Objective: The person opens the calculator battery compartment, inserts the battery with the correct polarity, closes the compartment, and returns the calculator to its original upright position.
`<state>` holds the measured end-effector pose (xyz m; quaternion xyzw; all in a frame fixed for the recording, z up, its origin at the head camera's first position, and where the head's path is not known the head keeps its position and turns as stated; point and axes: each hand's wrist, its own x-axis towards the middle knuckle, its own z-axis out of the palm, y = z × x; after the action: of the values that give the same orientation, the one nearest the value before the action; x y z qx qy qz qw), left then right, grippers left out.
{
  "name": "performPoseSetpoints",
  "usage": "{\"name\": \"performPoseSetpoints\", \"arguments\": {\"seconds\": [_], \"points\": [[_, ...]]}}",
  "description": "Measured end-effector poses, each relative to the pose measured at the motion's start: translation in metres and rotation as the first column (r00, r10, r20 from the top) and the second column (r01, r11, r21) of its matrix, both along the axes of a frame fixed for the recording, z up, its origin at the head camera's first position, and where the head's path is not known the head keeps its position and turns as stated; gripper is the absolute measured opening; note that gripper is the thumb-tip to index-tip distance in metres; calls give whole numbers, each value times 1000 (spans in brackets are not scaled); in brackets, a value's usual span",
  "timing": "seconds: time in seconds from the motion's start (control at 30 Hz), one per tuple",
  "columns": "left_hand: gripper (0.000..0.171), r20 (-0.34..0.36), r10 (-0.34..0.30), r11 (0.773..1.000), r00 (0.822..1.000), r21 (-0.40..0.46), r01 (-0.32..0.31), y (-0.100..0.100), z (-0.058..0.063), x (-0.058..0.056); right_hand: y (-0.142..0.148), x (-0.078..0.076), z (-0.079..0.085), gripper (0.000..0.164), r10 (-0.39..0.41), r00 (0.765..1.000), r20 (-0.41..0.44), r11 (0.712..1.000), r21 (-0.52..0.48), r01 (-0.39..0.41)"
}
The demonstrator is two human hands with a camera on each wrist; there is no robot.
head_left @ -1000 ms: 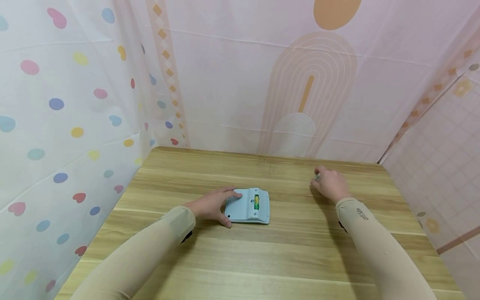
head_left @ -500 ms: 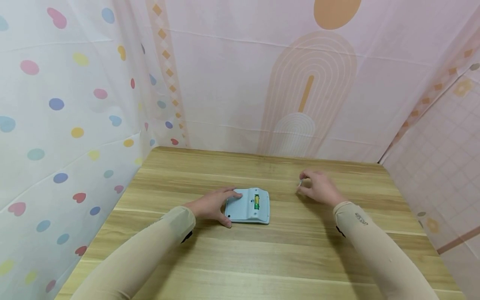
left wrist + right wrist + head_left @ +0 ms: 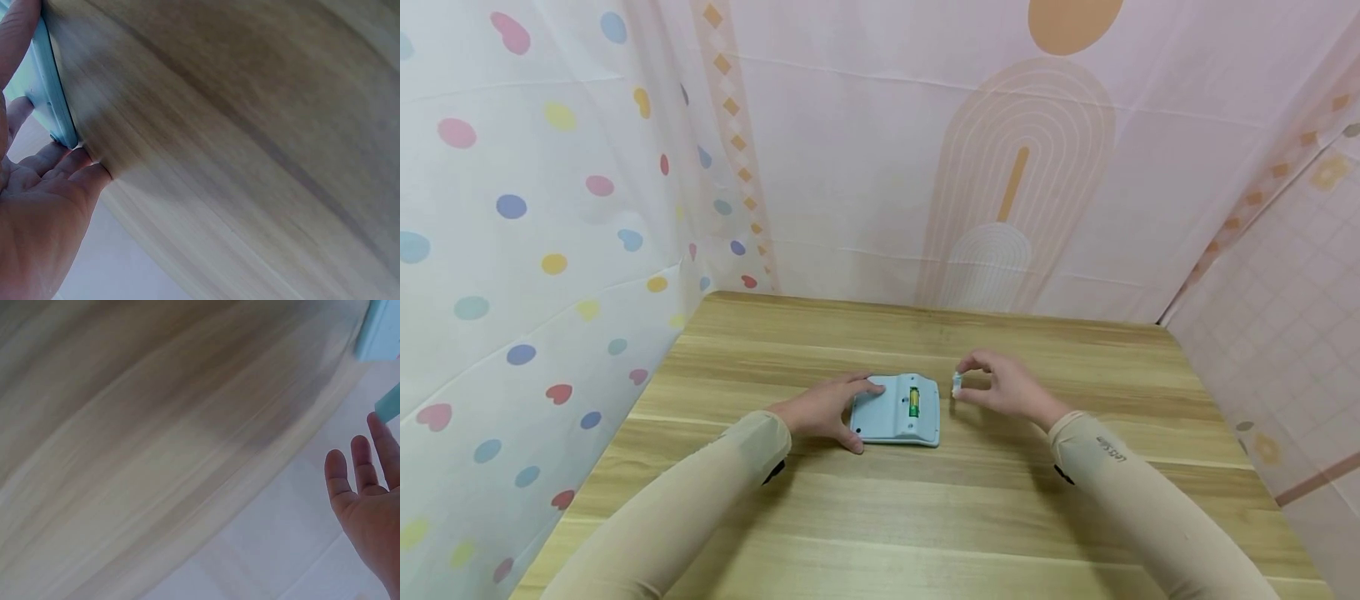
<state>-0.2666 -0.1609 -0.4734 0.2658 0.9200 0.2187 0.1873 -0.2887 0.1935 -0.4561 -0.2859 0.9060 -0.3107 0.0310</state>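
A light blue calculator (image 3: 880,418) lies face down on the table, its raised back part toward the right. In its uncovered battery slot sits a green and gold battery (image 3: 913,402). My left hand (image 3: 822,410) holds the calculator by its left end, thumb at the near edge and fingers at the far side. Just right of the calculator, my right hand (image 3: 1006,388) pinches a small light blue battery cover (image 3: 957,384) between thumb and finger, apart from the slot. The right wrist view catches part of the cover (image 3: 389,405) at a fingertip, the other fingers spread.
The wood-grain table (image 3: 880,517) extends around both hands. A patterned curtain (image 3: 850,167) hangs along its back edge, with a dotted curtain (image 3: 550,333) on the left and a checked one (image 3: 1285,333) on the right.
My right hand has moved left across the table with the battery cover, from the far right to beside the calculator. The left hand and the calculator have stayed put.
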Motion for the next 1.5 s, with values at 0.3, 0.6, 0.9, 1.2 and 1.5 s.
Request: {"name": "performPoseSetpoints", "arguments": {"seconds": [0.3, 0.6, 0.9, 1.2, 1.5], "points": [[101, 6, -5, 1000, 1000, 9, 5, -1, 0, 0, -32, 14, -3, 34, 112, 993, 41, 993, -34, -111], [102, 5, 1, 1000, 1000, -15, -1, 0, -3, -3, -42, 15, -9, 37, 116, 990, 84, 992, -57, -112], [102, 11, 7, 1000, 1000, -19, -7, 0, -1, -2, -50, 17, -5, 34, 87, 996, 22, 995, 48, -88], [101, 10, 0, 1000, 1000, 2, 0, -1, -1, -2, -64, 22, 4, 34, 154, 978, -143, 965, 235, -117], [100, 2, -13, 1000, 1000, 2, 13, -1, 1, -1, -70, 24, 8, 32, 197, 964, -180, 945, 298, -137]]}}
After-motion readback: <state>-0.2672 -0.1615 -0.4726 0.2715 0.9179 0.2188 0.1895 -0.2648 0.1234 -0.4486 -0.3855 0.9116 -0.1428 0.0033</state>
